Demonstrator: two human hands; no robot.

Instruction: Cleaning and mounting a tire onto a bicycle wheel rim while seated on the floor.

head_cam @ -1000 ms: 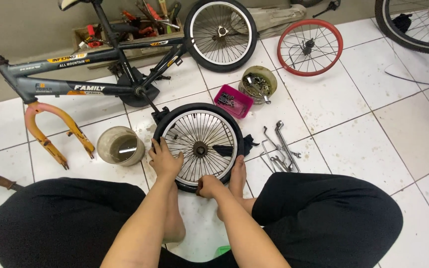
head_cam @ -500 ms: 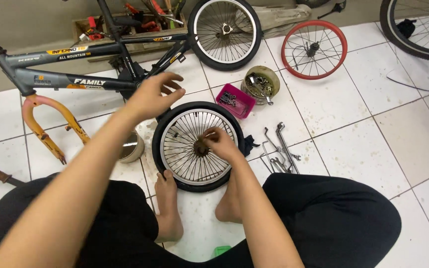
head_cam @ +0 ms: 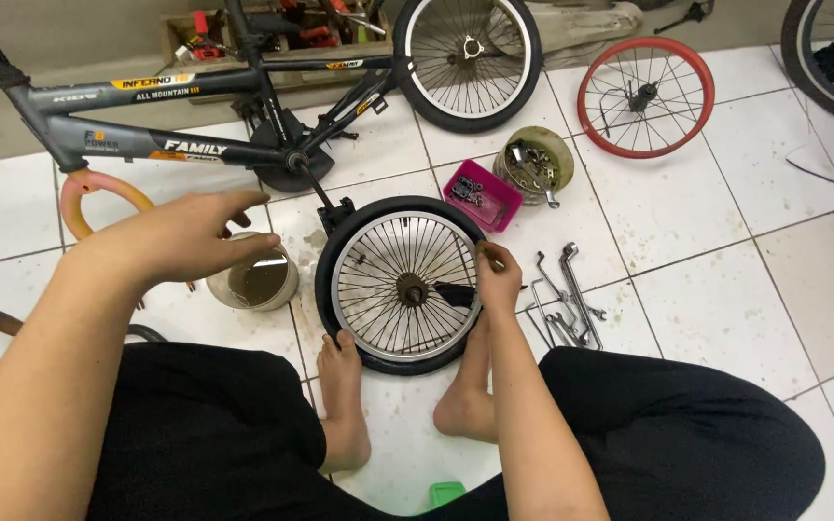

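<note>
Sitting on the tiled floor (head_cam: 726, 280), person has a small black-tyred wheel (head_cam: 403, 285) lying flat between bare feet; that wheel is the landmark for everything else.

Right hand (head_cam: 497, 275) rests on wheel's right rim, fingers pinched shut on sth small near the spokes; too small to tell what. A dark tool or part lies across the spokes just beside that hand, pointing twd the hub.

Left hand (head_cam: 185, 236) hovers left of wheel, above a round tub (head_cam: 255, 280) w/ dark liquid or grease, fingers open and slightly curled, holding nothing.

Behind wheel: pink tray (head_cam: 483, 196) of small parts, touching or nearly touching the tyre, and beside it a round tin (head_cam: 533, 166) of hardware. Right of wheel: wrenches (head_cam: 562, 299) on the floor. Further back: grey bike frame (head_cam: 195, 135), a second black wheel (head_cam: 467, 60), a red rim (head_cam: 645, 95). Orange fork (head_cam: 98, 198) lies left.

Step, as I judge it: working on spokes/rim area of the flat wheel, w/ left hand going for the tub. Next move prob. needs a steady right-hand pinch so the small piece isn't dropped thru the spokes, and the left hand brought down cleanly onto the tub w/o knocking it.
</note>
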